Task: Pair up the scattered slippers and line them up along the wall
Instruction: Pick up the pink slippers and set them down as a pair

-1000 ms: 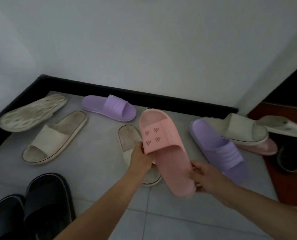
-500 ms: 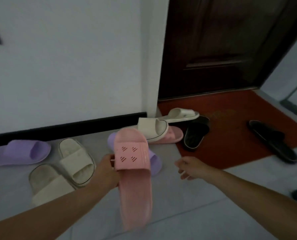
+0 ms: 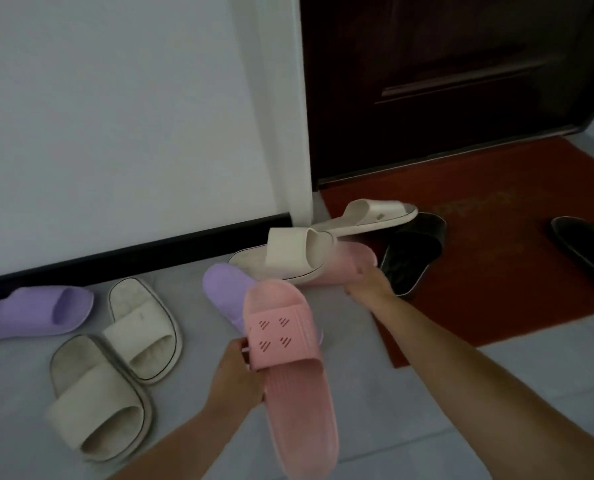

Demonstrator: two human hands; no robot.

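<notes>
While the left hand (image 3: 235, 382) keeps its grip on one pink slipper (image 3: 288, 368), the right hand (image 3: 368, 284) has shot out to its mate.

That second pink slipper (image 3: 352, 261) lies far right by the doormat (image 3: 496, 271), pinned under a cream slipper (image 3: 288, 256). Right fingers are just touching its edge; can't tell if they've closed yet. Looks like the pair's nearly matched.

Left hand (image 3: 235, 377) closed in a grip, forearm raised; right hand (image 3: 368, 284) extended forward, fingers curled downward.
</notes>
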